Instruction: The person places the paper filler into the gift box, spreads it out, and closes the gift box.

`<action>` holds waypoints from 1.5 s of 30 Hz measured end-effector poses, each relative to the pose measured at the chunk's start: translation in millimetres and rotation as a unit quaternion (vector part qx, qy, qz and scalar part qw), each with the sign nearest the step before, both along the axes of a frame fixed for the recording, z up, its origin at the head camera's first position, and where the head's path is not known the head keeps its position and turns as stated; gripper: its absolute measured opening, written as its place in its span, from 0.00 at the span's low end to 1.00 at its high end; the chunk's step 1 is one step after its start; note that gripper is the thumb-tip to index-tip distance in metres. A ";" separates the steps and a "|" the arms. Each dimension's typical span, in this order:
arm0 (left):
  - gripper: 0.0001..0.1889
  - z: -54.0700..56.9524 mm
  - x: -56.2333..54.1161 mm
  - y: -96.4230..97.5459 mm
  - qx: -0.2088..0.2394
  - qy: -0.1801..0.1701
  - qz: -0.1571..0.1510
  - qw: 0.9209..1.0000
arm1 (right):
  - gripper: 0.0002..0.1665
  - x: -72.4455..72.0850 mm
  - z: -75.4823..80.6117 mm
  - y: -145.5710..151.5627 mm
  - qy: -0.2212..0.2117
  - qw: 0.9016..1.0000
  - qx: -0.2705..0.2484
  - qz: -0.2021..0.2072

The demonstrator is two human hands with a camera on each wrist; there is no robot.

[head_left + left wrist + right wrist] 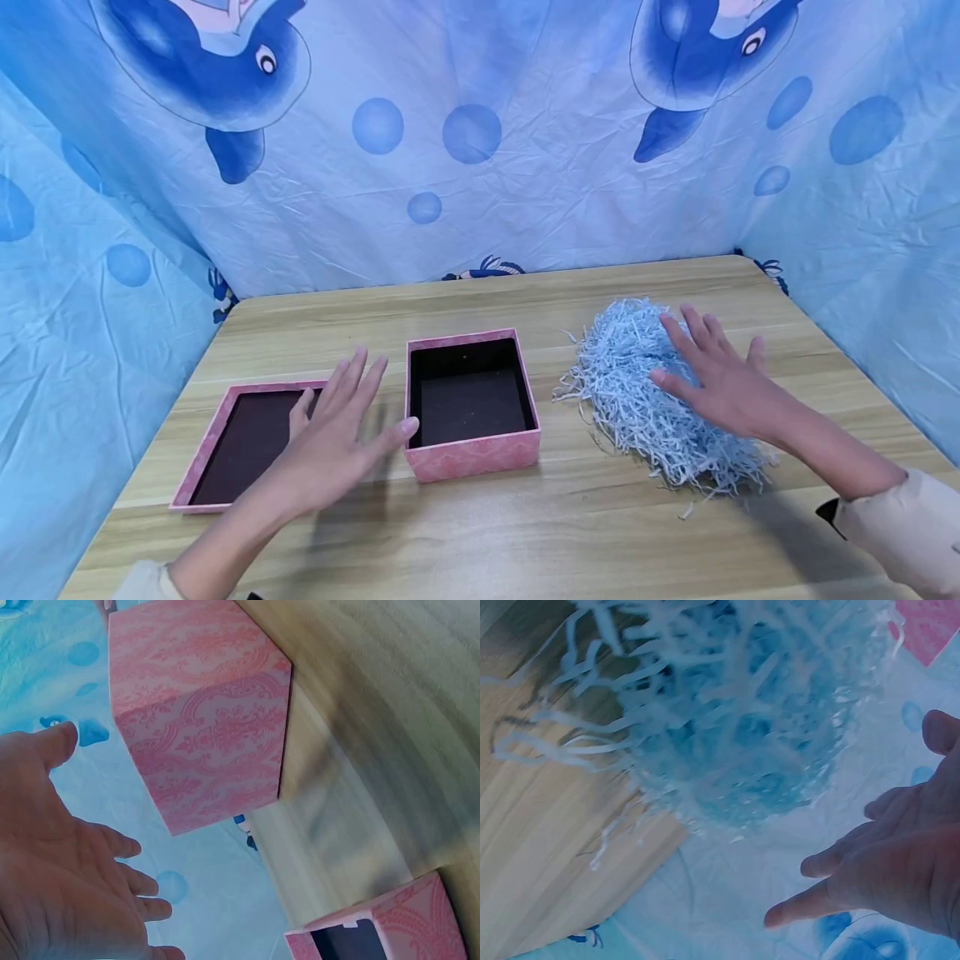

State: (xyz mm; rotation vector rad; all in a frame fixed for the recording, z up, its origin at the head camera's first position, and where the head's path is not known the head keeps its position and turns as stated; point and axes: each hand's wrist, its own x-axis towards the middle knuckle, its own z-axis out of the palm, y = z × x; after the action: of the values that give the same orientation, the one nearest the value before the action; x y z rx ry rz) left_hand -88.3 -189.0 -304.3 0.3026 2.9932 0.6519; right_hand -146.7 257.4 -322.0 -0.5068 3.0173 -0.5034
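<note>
A pink patterned box (pixel 472 457) with a black inside stands open-topped at the middle of the table. To its left lies a pink lid (pixel 206 446), its dark inside facing up and partly covered by my left arm. My left hand (pixel 330 446) hovers between the two with fingers spread, holding nothing; its thumb overlaps the box's left edge in the head view, while the left wrist view shows it apart from the box (pixel 202 735). Over the right side of a heap of light-blue shredded paper (pixel 630 392) is my right hand (pixel 731 387), fingers spread; the right wrist view shows it off the shreds (pixel 735 712).
The wooden table (pixel 480 542) reaches back to a blue curtain (pixel 465 225) printed with dolphins and bubbles, which also hangs at both sides. A few loose paper strands (pixel 686 510) lie just in front of the heap.
</note>
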 end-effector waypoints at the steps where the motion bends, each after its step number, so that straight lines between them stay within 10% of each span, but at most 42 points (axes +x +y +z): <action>1: 0.46 -0.4 0.5 0.8 0.003 0.001 0.000 1.000 | 0.47 -1.4 -0.9 1.8 -0.002 1.000 -0.005 -0.002; 45: 0.44 -20.1 -2.9 14.8 0.135 0.021 -0.014 0.990 | 0.52 -23.3 -4.0 27.1 -0.012 0.999 -0.043 -0.025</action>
State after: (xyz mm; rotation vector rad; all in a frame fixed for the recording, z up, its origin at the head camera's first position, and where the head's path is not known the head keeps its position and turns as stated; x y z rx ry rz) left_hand -91.3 -174.2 -324.4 0.3761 2.9315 1.0634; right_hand -170.0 284.6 -326.0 -0.4272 3.0030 -0.6393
